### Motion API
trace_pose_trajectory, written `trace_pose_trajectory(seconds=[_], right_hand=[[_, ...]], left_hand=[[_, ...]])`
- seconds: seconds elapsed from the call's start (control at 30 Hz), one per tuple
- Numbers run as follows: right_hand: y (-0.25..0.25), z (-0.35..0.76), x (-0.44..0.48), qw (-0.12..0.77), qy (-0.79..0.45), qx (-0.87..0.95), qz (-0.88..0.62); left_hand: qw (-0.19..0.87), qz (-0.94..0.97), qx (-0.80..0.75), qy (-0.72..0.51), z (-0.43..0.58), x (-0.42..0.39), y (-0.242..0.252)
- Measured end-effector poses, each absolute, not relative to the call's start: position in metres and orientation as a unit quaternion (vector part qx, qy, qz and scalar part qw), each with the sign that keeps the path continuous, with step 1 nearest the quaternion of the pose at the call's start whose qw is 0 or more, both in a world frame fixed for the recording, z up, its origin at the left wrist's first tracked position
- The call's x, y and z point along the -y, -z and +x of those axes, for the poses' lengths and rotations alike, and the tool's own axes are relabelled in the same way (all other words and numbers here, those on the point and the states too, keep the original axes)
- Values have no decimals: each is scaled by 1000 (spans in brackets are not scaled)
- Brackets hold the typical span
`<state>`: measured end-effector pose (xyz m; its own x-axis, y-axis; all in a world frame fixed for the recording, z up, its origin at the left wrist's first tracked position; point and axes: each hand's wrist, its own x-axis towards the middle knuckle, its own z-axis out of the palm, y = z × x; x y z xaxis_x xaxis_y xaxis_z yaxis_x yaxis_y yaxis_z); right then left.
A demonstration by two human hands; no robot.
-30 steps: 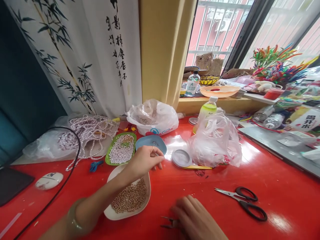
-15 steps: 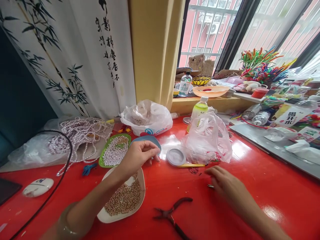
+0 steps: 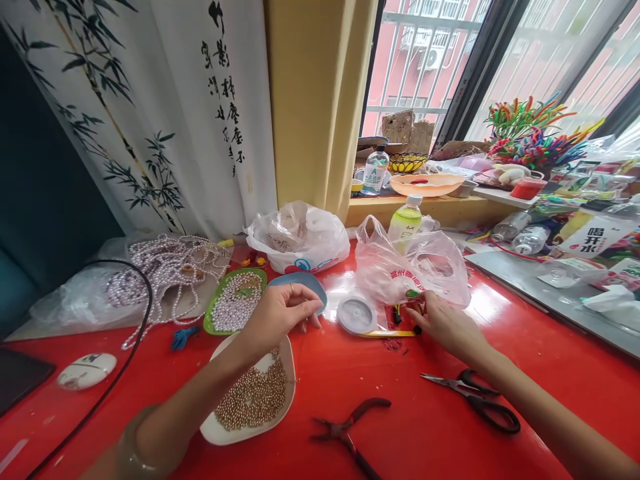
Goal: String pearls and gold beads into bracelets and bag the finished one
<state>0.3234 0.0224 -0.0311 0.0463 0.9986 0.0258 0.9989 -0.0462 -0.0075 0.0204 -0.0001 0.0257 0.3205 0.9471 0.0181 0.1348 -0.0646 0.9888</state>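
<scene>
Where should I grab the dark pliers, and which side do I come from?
I'd grip the pliers around both handles, coming from the right. They lie flat and open: the pinching jaws point left, while the long handles spread apart toward the right, so your hand should probably close around them easily.

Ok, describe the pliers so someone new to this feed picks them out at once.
On the red table, look near the bottom of the view, between the white dish of gold beads and the scissors. The pliers lie there, jaws toward the dish, dark handles spread wide; unlike the scissors, they have no finger loops.
</scene>
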Motion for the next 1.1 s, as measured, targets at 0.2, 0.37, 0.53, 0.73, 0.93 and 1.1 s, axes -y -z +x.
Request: trace_pose_trajectory(seconds=[0.2,0.37,0.53,0.73,0.93,1.1], right_hand=[[32,337,-30,-34,9,674,-738],[17,351,-24,-69,12,666,-743],[19,344,-17,-68,22,640,-765],[27,339,-14,-78,23,657,-749],[3,359,13,-82,-3,688,-721],[-4,396,61,50,-105,647,-754]], left_hand=[[518,611,-449,-395,19,1,-31],[515,613,-450,-396,18,0,-32],[515,612,-448,-400,17,0,-31],[492,631,-443,-405,16,2,-30],[439,640,-463,-428,13,1,-29],[463,609,-461,-449,12,1,-30]])
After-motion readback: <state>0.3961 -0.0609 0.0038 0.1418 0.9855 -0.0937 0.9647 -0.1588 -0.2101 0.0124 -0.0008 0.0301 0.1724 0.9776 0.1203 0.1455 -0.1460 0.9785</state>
